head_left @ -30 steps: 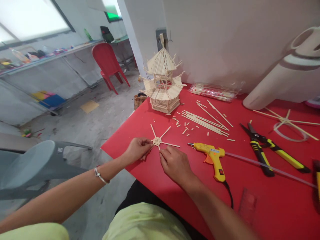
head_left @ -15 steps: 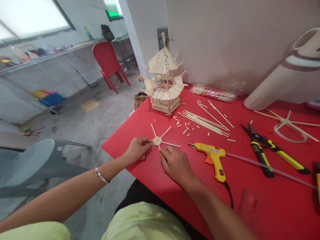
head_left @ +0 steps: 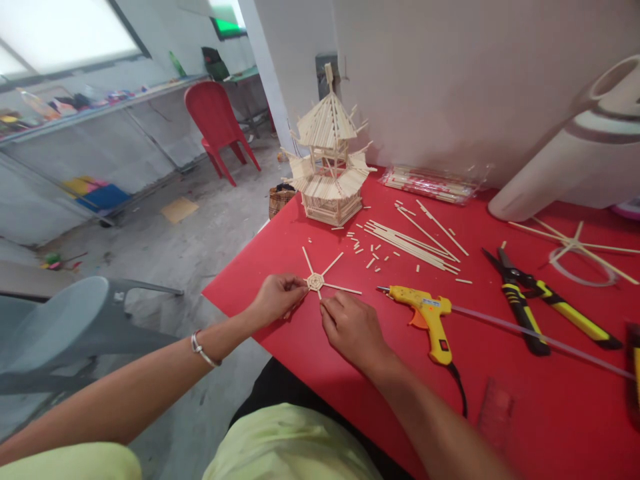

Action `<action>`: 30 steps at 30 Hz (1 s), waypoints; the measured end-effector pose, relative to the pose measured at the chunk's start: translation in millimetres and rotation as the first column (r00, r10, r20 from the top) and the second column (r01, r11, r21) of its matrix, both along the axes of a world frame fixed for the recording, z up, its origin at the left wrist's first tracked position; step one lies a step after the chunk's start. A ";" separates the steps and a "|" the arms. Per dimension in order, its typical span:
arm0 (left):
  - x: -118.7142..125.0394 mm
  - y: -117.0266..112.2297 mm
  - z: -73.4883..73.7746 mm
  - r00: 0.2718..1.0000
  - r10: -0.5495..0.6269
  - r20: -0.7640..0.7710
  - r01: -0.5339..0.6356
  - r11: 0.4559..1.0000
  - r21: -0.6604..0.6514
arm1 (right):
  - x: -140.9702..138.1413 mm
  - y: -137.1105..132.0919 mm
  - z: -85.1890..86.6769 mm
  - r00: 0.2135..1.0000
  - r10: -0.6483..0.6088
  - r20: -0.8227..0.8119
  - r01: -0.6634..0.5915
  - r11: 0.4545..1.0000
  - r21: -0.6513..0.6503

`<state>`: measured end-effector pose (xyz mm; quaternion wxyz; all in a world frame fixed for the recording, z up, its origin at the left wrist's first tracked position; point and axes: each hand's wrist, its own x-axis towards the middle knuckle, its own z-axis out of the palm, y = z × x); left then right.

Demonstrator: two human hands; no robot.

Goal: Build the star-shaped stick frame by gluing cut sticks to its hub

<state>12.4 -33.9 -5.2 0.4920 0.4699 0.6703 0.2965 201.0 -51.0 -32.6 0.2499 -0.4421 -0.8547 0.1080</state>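
Observation:
A small star of thin wooden sticks (head_left: 323, 277), with a hexagonal hub, lies near the front left corner of the red table (head_left: 390, 400). My left hand (head_left: 275, 298) pinches the star at its left side, fingers closed on it. My right hand (head_left: 350, 328) rests just right of the hub, its fingertips pressed on a lower stick of the same star. A yellow glue gun (head_left: 425, 313) lies right of my right hand.
A stick pagoda model (head_left: 329, 160) stands at the table's far left. Loose sticks (head_left: 410, 243) and short offcuts lie behind the star. Black-and-yellow cutters (head_left: 530, 300), a packet of sticks (head_left: 430, 183), a white roll (head_left: 565, 153) and a second stick star (head_left: 575, 247) are at right. A grey chair (head_left: 75, 327) stands left.

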 end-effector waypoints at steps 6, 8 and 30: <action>0.5 -0.4 -0.1 1.000 0.011 0.012 -0.011 1.000 0.009 | 0.2 -0.1 -2.8 1.000 0.009 -0.021 -0.009 1.000 0.010; 0.3 -0.3 -0.1 1.000 0.011 0.010 -0.011 1.000 0.015 | 0.3 -0.5 -3.7 1.000 0.007 -0.022 -0.007 1.000 0.016; 0.1 0.0 0.7 1.000 -0.001 0.006 0.001 1.000 0.017 | -0.6 1.0 -2.8 1.000 0.000 -0.017 0.000 0.999 0.035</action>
